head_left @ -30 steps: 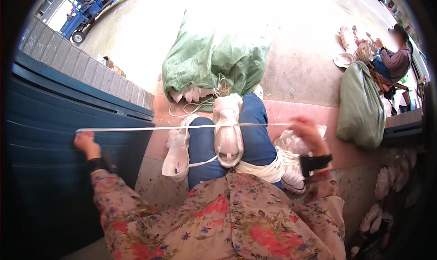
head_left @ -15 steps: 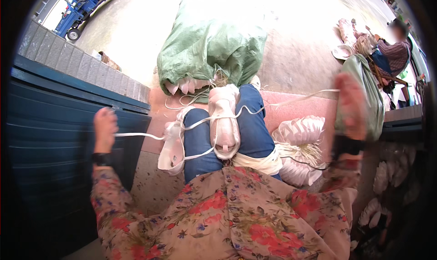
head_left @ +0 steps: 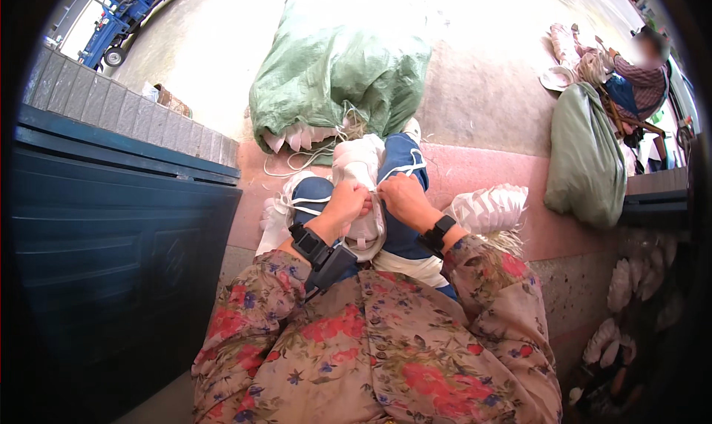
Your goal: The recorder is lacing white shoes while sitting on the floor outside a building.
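Observation:
Between my knees stands a bundle of nested pale pink-white shoe uppers [head_left: 357,157], its top end pointing away from me. My left hand [head_left: 350,204] is closed above the bundle's near half, its fingertips pinched together on a white cord. Just right of it, my right hand [head_left: 405,200] also pinches the white cord [head_left: 415,159], whose loose loops lie over my right knee. The knuckles hide the point where the cord crosses. At my left knee rests another white shoe upper [head_left: 276,227], partly covered by my left forearm.
A large green woven sack [head_left: 341,68] of uppers lies ahead. To my right are a tied bundle of uppers [head_left: 489,207] and a green sack [head_left: 587,157]. A dark blue metal door [head_left: 119,261] stands at my left. A seated co-worker [head_left: 639,83] is far right.
Both hands have come inward from wide apart, where they stretched the cord out sideways, and now meet above the bundle. The cord has gone slack over my knees.

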A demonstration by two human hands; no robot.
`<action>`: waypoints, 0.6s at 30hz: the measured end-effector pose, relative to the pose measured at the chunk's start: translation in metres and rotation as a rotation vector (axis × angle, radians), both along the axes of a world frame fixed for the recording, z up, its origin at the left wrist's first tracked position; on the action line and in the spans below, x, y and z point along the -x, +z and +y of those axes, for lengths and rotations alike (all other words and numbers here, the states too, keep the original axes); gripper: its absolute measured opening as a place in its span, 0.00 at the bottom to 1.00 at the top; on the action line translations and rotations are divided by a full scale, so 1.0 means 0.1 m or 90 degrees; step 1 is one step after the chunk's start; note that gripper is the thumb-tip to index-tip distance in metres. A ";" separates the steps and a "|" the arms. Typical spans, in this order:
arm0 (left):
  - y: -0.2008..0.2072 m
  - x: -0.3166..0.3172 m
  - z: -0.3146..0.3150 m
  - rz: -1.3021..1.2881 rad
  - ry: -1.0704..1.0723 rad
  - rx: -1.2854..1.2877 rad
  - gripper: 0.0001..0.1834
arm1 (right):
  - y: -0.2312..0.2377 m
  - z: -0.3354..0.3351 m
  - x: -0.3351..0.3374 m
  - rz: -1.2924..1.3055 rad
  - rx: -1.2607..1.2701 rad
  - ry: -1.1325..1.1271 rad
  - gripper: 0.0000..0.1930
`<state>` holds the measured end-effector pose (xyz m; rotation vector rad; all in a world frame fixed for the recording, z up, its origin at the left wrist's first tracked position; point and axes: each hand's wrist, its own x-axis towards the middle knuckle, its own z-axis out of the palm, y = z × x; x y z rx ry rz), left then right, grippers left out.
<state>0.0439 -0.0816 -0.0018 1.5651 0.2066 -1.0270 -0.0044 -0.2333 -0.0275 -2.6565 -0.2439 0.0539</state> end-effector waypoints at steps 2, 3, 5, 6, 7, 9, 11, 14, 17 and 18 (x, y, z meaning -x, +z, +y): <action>-0.01 0.02 -0.02 -0.020 0.020 -0.009 0.08 | -0.01 0.02 -0.03 -0.031 -0.003 0.002 0.04; -0.01 0.04 -0.02 -0.022 0.049 0.007 0.07 | -0.02 0.03 -0.05 -0.043 -0.016 -0.005 0.04; -0.01 0.09 -0.03 -0.059 0.054 -0.014 0.07 | -0.02 0.06 -0.08 -0.054 -0.029 -0.011 0.04; -0.01 0.11 -0.03 -0.063 0.073 0.005 0.07 | -0.02 0.06 -0.09 -0.066 -0.013 0.025 0.04; -0.01 0.12 -0.04 -0.083 0.061 -0.016 0.07 | -0.01 0.07 -0.11 -0.103 -0.004 0.058 0.04; 0.00 0.14 -0.04 -0.113 0.067 -0.022 0.07 | -0.01 0.07 -0.13 -0.100 0.018 0.061 0.04; 0.01 0.12 0.00 -0.158 0.040 -0.030 0.06 | 0.01 0.08 -0.12 -0.124 0.034 0.063 0.04; 0.05 0.10 0.19 -0.169 0.006 -0.042 0.07 | 0.05 0.11 -0.06 -0.077 0.004 -0.053 0.04; 0.04 0.12 0.45 -0.157 -0.022 -0.082 0.08 | 0.10 0.17 0.04 -0.060 0.071 -0.047 0.09; 0.00 0.13 0.52 -0.135 -0.026 -0.102 0.09 | 0.12 0.19 0.06 -0.084 0.068 -0.036 0.09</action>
